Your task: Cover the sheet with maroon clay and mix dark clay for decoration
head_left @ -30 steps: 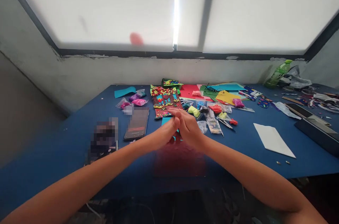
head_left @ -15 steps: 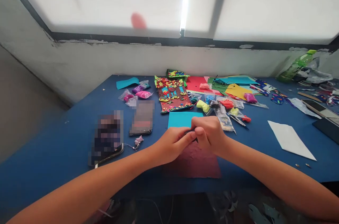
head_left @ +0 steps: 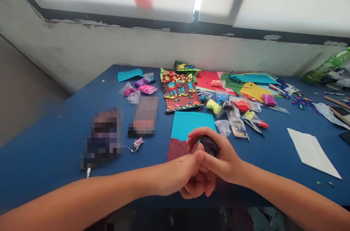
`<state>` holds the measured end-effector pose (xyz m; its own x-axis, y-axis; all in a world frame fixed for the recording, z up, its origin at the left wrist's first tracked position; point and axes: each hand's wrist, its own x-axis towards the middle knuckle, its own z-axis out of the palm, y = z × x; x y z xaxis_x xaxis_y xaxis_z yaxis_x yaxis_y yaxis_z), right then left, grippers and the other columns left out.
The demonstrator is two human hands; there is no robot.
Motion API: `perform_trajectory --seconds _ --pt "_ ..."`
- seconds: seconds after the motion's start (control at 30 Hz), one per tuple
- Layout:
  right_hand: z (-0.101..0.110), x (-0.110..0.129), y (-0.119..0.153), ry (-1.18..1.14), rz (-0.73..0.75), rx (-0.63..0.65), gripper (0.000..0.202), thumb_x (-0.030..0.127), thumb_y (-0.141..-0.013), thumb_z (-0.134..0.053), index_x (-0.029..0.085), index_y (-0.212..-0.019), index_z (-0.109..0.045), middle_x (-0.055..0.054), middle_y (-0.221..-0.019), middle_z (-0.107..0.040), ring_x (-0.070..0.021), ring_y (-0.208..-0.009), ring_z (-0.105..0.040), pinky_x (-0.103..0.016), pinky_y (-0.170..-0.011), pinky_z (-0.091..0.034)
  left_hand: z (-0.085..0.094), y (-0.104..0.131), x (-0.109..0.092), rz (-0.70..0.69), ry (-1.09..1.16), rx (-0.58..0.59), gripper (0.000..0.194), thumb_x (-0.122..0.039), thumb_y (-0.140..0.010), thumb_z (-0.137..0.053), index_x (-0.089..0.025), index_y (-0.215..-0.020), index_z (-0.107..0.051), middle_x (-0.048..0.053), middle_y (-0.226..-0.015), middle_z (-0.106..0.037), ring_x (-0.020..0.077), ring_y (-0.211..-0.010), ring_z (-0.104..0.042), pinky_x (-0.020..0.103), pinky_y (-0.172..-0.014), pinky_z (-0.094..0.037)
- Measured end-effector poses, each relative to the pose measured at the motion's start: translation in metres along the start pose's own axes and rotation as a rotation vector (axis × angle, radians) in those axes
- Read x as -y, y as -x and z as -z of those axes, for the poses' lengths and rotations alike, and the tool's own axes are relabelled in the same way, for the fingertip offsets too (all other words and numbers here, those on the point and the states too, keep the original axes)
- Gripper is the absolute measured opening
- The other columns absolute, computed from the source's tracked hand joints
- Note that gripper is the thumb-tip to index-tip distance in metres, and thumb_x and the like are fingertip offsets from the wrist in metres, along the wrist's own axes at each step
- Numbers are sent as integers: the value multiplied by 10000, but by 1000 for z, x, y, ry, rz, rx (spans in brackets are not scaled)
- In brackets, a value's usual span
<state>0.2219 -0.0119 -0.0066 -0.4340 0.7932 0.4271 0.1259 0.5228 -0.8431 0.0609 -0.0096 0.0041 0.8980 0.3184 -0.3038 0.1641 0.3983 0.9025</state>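
A dark lump of clay shows between my two hands, above the near part of the table. My right hand curls its fingers over the lump from the right. My left hand lies against it from below and the left, palm turned up and fingers bent, with the thumbs close together. Behind the hands lies a blue sheet, its lower part covered by a flat maroon layer. Farther back sits a decorated clay piece with blue, yellow and red shapes.
Two phones, blurred out, and a pink charm lie to the left. Bagged clay such as the yellow lump, coloured papers and pens are at the back right. A white sheet rests at right.
My hands have opened from a tight clasp and the dark lump now shows. The left palm has turned up. The view has tilted down, baring more of the blue sheet.
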Motion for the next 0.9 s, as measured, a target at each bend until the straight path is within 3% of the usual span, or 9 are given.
perform_trajectory --seconds 0.1,0.2,0.27,0.4,0.53,0.63,0.73,0.8,0.9 --pt "4 6 -9 -401 -333 -56 255 415 -827 -705 211 -952 -616 -26 -865 -686 -145 -785 -696 -252 -672 -579 4 2 0 -57 89 63 832 -931 -719 -171 -176 -628 -508 -90 -384 -239 66 -334 -148 256 -368 -115" --pt "16 3 -21 -674 -472 -173 378 377 -694 -826 229 -971 -616 -11 -892 -718 -139 -735 -714 -198 -537 -553 12 4 -4 -156 156 -53 769 -887 -768 -259 -176 -597 -498 -84 -405 -240 63 -350 -164 251 -382 -110" --pt "24 -2 -26 -763 -525 -175 434 400 -651 -854 228 -972 -619 33 -720 -703 -79 -463 -612 -141 -360 -425 15 4 -7 -190 186 -128 729 -863 -779 -319 -180 -585 -482 -81 -417 -247 62 -359 -175 245 -387 -106" --pt "33 -8 -27 -848 -580 -96 440 589 -653 -791 199 -781 -630 106 -390 -506 -5 -218 -219 -122 -248 -182 17 0 -7 -188 218 -186 677 -829 -779 -406 -182 -591 -477 -76 -433 -274 65 -366 -201 234 -391 -119" --pt "38 -8 -28 -926 -575 -28 597 768 -677 -635 173 -621 -626 37 -418 -525 -86 -326 -479 -176 -304 -358 16 -2 -5 -180 247 -184 644 -790 -787 -458 -175 -599 -490 -71 -438 -296 64 -372 -230 232 -405 -142" --pt "39 -8 -29 -908 -618 -6 500 650 -646 -754 174 -615 -603 6 -617 -639 -148 -522 -650 -198 -334 -419 16 -1 -5 -176 264 -181 625 -768 -784 -493 -171 -600 -499 -70 -438 -302 64 -375 -241 235 -414 -147" --pt "38 -8 -28 -834 -657 -17 439 566 -684 -773 179 -635 -571 44 -527 -606 -78 -333 -512 -163 -284 -313 17 0 -5 -180 273 -174 614 -748 -801 -494 -167 -601 -509 -67 -440 -313 66 -379 -252 240 -419 -155" --pt "37 -5 -27 -789 -675 -28 504 625 -712 -722 180 -577 -526 79 -390 -494 -36 -221 -328 -158 -258 -229 17 0 -5 -186 271 -171 611 -739 -815 -483 -167 -603 -510 -64 -443 -321 67 -385 -254 243 -422 -159" --pt "36 0 -26 -735 -662 -84 617 695 -653 -726 184 -456 -443 81 -311 -387 -32 -213 -267 -163 -248 -169 17 -1 -5 -186 259 -177 616 -743 -822 -464 -169 -602 -503 -61 -447 -328 68 -387 -258 250 -423 -156"
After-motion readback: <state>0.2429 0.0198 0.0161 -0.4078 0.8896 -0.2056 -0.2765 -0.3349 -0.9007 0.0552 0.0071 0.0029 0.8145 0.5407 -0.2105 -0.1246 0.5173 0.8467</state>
